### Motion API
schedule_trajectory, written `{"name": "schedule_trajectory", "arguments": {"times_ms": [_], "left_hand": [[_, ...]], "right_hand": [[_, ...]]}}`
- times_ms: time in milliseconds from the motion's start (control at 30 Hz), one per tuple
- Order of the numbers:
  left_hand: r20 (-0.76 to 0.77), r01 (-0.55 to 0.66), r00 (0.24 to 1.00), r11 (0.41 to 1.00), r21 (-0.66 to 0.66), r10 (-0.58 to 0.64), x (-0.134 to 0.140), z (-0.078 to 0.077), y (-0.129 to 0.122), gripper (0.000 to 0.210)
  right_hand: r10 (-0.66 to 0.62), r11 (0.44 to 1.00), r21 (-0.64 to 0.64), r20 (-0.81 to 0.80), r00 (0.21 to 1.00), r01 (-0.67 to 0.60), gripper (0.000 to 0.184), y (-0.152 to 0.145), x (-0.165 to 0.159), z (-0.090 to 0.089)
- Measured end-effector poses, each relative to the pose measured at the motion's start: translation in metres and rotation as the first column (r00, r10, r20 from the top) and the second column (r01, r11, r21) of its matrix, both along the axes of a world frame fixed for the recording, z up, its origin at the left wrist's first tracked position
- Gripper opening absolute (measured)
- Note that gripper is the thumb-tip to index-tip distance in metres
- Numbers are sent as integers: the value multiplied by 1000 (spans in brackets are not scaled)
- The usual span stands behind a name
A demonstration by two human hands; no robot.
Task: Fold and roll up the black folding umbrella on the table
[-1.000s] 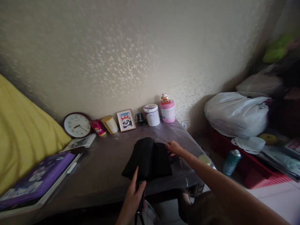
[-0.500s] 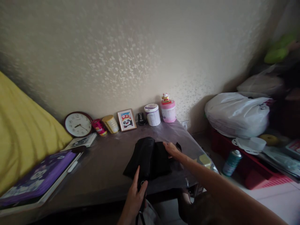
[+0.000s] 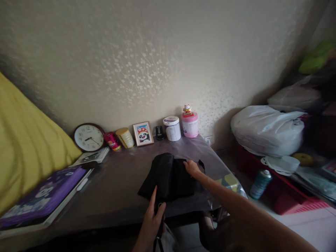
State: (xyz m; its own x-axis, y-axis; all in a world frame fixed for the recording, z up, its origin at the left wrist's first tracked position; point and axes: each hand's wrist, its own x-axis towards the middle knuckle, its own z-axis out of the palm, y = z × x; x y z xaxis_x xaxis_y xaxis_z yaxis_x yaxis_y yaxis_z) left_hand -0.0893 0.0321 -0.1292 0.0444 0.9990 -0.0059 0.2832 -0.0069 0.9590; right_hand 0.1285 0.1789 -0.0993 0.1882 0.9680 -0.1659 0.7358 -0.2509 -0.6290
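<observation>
A black folding umbrella (image 3: 162, 176), loosely folded, lies on the table with its fabric spread flat in panels. My left hand (image 3: 151, 222) is closed around its handle at the table's front edge, index finger stretched along the fabric, thumb on the handle. Below that hand a dark wrist strap (image 3: 158, 243) hangs down. My right hand (image 3: 192, 169) grips the right side of the fabric, its fingertips partly hidden by the hand itself. A small black strap end (image 3: 201, 165) sticks out just beyond my right hand.
Along the wall stand a clock (image 3: 89, 137), a pink can (image 3: 112, 141), a yellow-lidded can (image 3: 125, 137), a panda picture frame (image 3: 143, 133), a white tub (image 3: 172, 128) and a pink tub (image 3: 190, 126). Purple folder (image 3: 43, 196) at left; spray can (image 3: 260, 184) and red crate (image 3: 291, 199) at right.
My right hand has shifted very slightly right with the fabric's edge, and the strap end beside it shows more. The left hand stays on the handle. The view has moved slightly.
</observation>
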Motion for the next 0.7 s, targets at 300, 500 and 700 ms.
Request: {"name": "schedule_trajectory", "arguments": {"times_ms": [300, 500, 700], "left_hand": [[142, 30, 990, 982, -188, -3, 5, 14, -7, 82], [273, 65, 962, 975, -212, -5, 6, 20, -6, 90], [240, 59, 971, 980, -191, -11, 6, 21, -4, 88]], "right_hand": [[4, 998, 70, 94, 996, -10, 29, 6, 4, -4], [25, 991, 125, 135, 991, -42, 29, 10, 17, -4], [58, 981, 177, 109, 992, -77, 27, 10, 15, -2]]}}
